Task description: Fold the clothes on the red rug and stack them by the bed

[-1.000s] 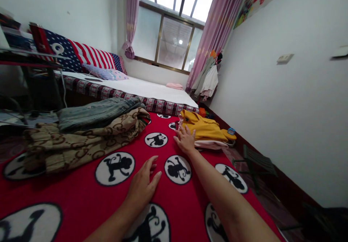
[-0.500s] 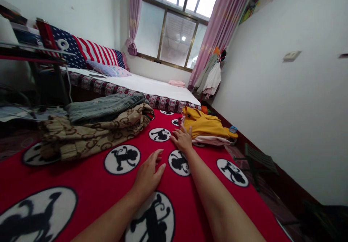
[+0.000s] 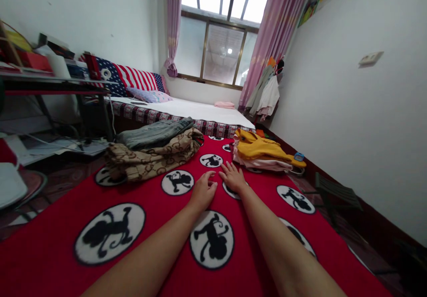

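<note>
Both my hands rest flat on a red blanket (image 3: 156, 212) printed with white circles holding black monkey figures. My left hand (image 3: 203, 192) lies palm down with fingers stretched forward, holding nothing. My right hand (image 3: 233, 178) lies beside it, fingers spread, also holding nothing, a short way in front of a folded yellow garment (image 3: 260, 148) stacked on pale pink cloth (image 3: 260, 163). To the left, a brown patterned garment (image 3: 153, 157) lies rumpled with blue jeans (image 3: 155, 132) on top.
A bed (image 3: 196, 109) with a flag-patterned pillow (image 3: 133, 78) stands behind, under a window with pink curtains. A dark desk (image 3: 53, 86) with books is at the left. Clothes hang at the right (image 3: 265, 94). A small dark folding stool (image 3: 333, 194) sits by the right wall.
My view has pulled back and swung left, showing more blanket and the desk. My right hand drew back from the yellow garment, and both hands now lie close together.
</note>
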